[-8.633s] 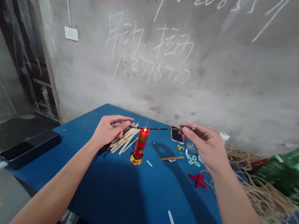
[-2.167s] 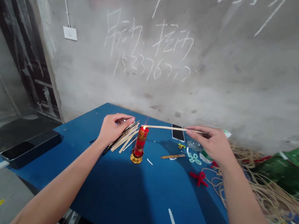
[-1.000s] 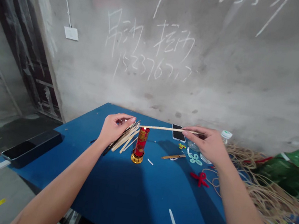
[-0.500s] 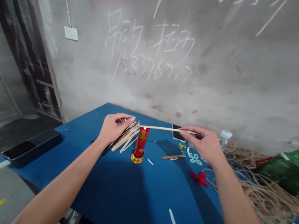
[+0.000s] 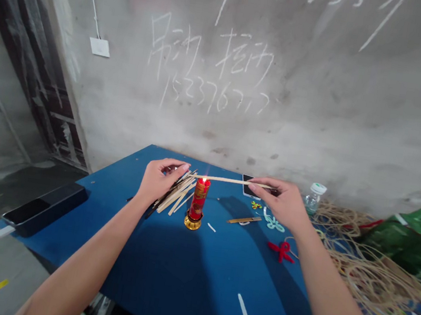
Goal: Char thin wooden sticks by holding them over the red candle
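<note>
Taking the red candle (image 5: 199, 198) as the centre of the clock, with twelve toward the wall (image 5: 207, 130), a pale thin strip (image 5: 226, 180) lies across the candle's top, its long axis running roughly level from nine to three. The lit flame (image 5: 204, 180) meets the strip's line close to its left end, so the left hand (image 5: 157, 178), at about ten o'clock, is nearer to the flame than the right hand (image 5: 283, 201), between two and three. Whether the strip passes through the flame or only just above it cannot be told. The right hand pinches the strip between thumb and fingers, knuckles up and palm turned inward, with part of the strip's far end hidden within the hand. The left hand is curled, thumb and forefinger nearly meeting just beside the strip's left end; whether they grip that end cannot be told. The left forearm comes in from between seven and eight, the right from about four, both slanting toward twelve above the blue table (image 5: 159, 277). A bundle of sticks (image 5: 175, 197) lies at nine, below the left fingers, and a phone (image 5: 246, 190) lies at two, partly covered by the right fingertips.
</note>
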### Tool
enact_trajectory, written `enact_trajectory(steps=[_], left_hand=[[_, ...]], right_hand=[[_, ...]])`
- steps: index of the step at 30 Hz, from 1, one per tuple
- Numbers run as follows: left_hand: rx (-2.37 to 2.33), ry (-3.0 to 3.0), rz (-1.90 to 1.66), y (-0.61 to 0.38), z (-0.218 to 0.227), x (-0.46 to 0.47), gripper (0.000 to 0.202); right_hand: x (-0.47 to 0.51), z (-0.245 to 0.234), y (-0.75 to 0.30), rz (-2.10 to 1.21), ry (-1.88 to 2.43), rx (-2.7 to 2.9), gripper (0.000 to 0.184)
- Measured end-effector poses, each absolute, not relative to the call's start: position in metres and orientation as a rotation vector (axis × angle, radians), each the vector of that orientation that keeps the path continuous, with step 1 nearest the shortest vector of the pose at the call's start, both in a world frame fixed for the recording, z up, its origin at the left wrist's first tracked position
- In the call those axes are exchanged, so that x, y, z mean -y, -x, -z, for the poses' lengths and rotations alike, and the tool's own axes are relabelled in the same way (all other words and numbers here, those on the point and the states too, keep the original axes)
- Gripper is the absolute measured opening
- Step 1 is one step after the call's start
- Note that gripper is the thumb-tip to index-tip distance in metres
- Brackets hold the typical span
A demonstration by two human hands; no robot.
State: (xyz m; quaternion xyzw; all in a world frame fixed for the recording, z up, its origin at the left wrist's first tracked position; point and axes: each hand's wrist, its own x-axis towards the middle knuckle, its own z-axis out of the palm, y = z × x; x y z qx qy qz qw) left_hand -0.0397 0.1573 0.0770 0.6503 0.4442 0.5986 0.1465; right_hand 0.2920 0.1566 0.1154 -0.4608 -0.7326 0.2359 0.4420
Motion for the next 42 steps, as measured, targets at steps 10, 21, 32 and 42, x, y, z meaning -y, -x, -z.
enact_trajectory(steps=[10, 21, 32, 42], left_hand=[[-1.281, -1.865, -1.758, 0.042, -0.076, -0.159, 0.028], [-1.248, -1.848, -1.805, 0.042, -0.076, -0.160, 0.025], [-1.233, -1.767, -1.864, 0.042, -0.079, -0.160, 0.030], [-1.245, -1.756, -1.869, 0.041, -0.081, -0.159, 0.029]], right_hand=[[-0.158, -0.105, -0.277, -0.588, 1.107, 1.803, 0.040], [-0.161, -0.099, -0.274, -0.583, 1.077, 1.770, 0.037], [-0.169, -0.093, -0.280, -0.603, 1.086, 1.757, 0.040], [-0.168, -0.095, -0.280, -0.617, 1.082, 1.726, 0.040]])
